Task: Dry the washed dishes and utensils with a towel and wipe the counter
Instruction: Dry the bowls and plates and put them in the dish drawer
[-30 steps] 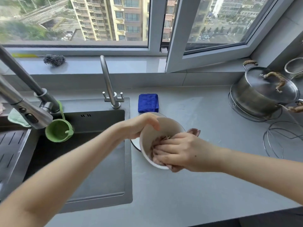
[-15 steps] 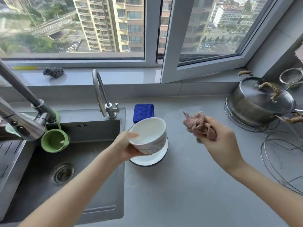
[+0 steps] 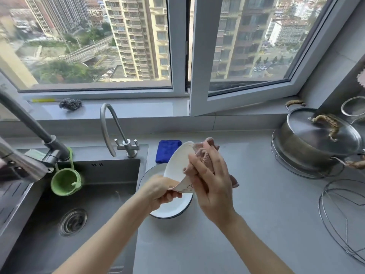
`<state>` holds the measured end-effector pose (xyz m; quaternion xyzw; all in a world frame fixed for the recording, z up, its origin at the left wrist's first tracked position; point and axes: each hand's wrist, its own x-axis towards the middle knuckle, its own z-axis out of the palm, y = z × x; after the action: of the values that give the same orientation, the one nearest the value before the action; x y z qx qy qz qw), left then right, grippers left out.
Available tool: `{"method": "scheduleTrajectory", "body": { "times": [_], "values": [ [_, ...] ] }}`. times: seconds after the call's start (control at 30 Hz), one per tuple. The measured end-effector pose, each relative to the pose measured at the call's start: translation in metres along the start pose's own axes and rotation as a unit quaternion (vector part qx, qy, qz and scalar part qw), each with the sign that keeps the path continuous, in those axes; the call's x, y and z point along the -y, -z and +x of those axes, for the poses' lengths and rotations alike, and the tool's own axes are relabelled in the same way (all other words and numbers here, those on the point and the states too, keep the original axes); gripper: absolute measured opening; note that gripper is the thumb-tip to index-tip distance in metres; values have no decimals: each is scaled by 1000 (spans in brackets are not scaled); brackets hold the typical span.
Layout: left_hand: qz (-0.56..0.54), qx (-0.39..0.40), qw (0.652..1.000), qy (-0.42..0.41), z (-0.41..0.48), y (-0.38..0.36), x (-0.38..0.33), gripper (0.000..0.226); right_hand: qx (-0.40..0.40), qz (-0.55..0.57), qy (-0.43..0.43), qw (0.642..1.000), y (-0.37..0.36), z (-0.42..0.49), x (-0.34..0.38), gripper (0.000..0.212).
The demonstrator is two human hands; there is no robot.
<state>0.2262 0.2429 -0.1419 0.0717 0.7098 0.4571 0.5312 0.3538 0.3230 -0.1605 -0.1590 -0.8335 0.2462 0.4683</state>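
Grey counter (image 3: 256, 224) beside dark sink (image 3: 49, 240), under open window (image 3: 199, 76)

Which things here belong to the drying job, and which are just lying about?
In the job: bowl in the left hand, towel in the right hand, plate below them, counter.
Lying about: blue cloth, lidded pot, green cup, scourer.

No words, brand marks or numbers can be read anywhere. The bowl (image 3: 177, 165) has a faint printed pattern low on its outer wall, too blurred to make out.
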Motion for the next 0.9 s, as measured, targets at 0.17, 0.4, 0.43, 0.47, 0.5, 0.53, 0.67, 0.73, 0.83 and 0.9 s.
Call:
{"method": "scheduleTrajectory", "body": {
  "times": [0.17, 0.4, 0.43, 0.47, 0.5, 0.53, 0.67, 0.73, 0.83, 0.9],
  "values": [
    [124, 58, 990, -23, -14, 5, -22, 23, 178, 277, -235, 915, 43, 35, -7, 34],
    [42, 0, 993, -112, -24, -36, -37, 3, 77, 445, -491, 745, 53, 32, 25, 60],
    [28, -40, 986, -160, -25, -38, -36, 5, 27, 450, -515, 729, 52, 28, 37, 62],
    [13, -75, 973, -217, -27, -40, -33, 10, -23, 459, -532, 711, 49, 25, 48, 62],
    [1, -100, 958, -270, -30, -40, -30, 14, -75, 468, -544, 692, 47, 22, 57, 60],
    [-6, -120, 942, -312, -35, -39, -26, 16, -121, 474, -552, 675, 43, 20, 66, 57],
    [53, -210, 871, -440, -50, -19, -9, 12, -199, 493, -561, 635, 33, 8, 107, 41],
    [103, -217, 844, -480, -60, -6, 0, 9, -206, 466, -583, 633, 32, -3, 125, 37],
    [184, -187, 825, -501, -78, 6, 12, 9, -214, 438, -576, 656, 40, -23, 155, 26],
    [235, -170, 820, -494, -83, 10, 19, 9, -223, 405, -546, 699, 56, -37, 176, 23]
  ]
}}
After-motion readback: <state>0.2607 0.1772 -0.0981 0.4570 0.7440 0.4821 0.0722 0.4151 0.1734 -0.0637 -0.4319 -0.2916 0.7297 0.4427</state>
